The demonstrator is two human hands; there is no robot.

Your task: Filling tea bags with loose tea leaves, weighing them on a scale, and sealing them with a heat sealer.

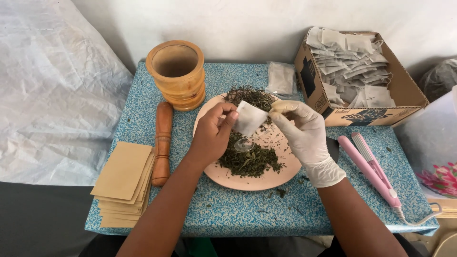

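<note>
While gripped — sachet above plate

sachet: white, in the grip of both hands
right hand: white glove
left hand: bare
plate: pale pink, under the grip
dried herb: dark green
table: blue and white speckle
mortar: light tan wood, left of the grip
pestle: reddish brown
envelopes: tan
sealing iron: pink, right of the grip
box: brown card
</note>
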